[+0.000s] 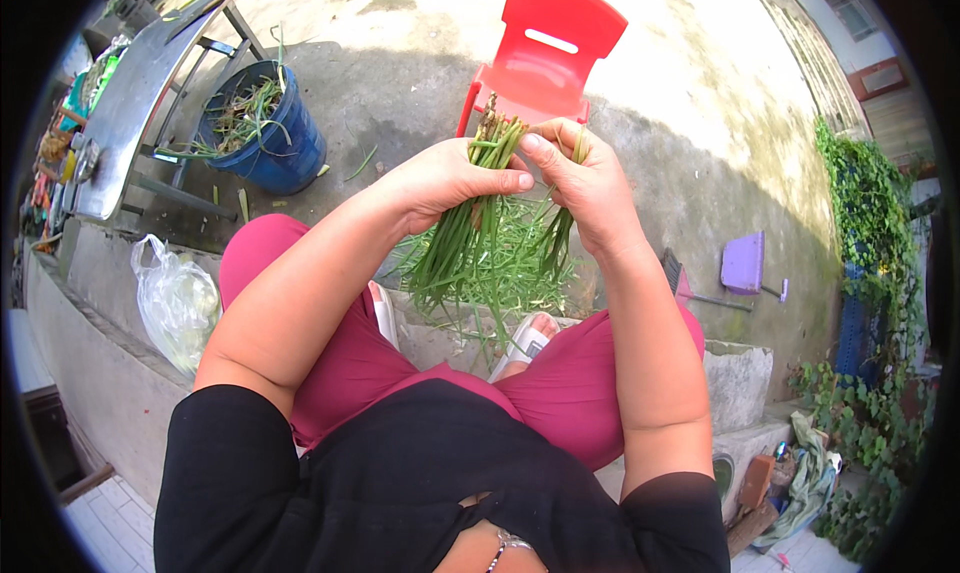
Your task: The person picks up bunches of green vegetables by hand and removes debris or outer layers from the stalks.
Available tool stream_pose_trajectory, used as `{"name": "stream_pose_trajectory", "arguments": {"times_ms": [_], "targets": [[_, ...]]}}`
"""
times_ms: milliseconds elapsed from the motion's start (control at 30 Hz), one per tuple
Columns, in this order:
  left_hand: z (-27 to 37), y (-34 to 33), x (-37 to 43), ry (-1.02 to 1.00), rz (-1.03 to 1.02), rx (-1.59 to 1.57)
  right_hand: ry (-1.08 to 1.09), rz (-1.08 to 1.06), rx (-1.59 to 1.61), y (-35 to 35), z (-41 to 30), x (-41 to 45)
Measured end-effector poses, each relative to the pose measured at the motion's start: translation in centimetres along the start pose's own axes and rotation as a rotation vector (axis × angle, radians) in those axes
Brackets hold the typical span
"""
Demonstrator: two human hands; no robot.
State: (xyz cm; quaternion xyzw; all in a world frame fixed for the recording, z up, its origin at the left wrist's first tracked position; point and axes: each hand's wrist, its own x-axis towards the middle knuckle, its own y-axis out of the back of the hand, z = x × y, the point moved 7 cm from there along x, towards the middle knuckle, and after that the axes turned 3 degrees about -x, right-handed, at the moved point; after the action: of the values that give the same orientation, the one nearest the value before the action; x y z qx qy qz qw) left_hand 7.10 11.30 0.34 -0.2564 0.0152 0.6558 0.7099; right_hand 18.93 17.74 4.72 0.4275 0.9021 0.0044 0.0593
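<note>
My left hand grips a thick bunch of garlic chives, its pale stem ends up and its long green leaves hanging down. Across from it, my right hand holds a thinner bundle of green stalks in the curled fingers. The right thumb and forefinger are at the stem ends of the left bunch. Below both hands, a loose heap of green leaves lies on the ground in front of my feet. Fingers on the far side of the left bunch are partly hidden.
A red plastic chair stands just ahead. To the left are a blue bucket of plant scraps, a metal-topped table and a plastic bag. A broom and a purple dustpan lie at right.
</note>
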Motion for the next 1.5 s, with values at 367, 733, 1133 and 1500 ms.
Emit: {"name": "stream_pose_trajectory", "arguments": {"times_ms": [367,733,1133,1500], "targets": [[0.5,0.7,0.3,-0.012,0.021,-0.275,-0.036,0.107,0.057,1.8,0.8,0.3],[1.0,1.0,0.4,-0.119,0.063,-0.316,-0.030,0.099,0.023,1.8,1.2,0.4],[0.6,3.2,0.8,-0.127,0.179,-0.321,-0.004,0.150,0.009,4.9,-0.7,0.1],[0.9,1.4,0.3,-0.090,0.092,-0.309,0.019,0.009,-0.036,1.4,-0.3,0.2]]}}
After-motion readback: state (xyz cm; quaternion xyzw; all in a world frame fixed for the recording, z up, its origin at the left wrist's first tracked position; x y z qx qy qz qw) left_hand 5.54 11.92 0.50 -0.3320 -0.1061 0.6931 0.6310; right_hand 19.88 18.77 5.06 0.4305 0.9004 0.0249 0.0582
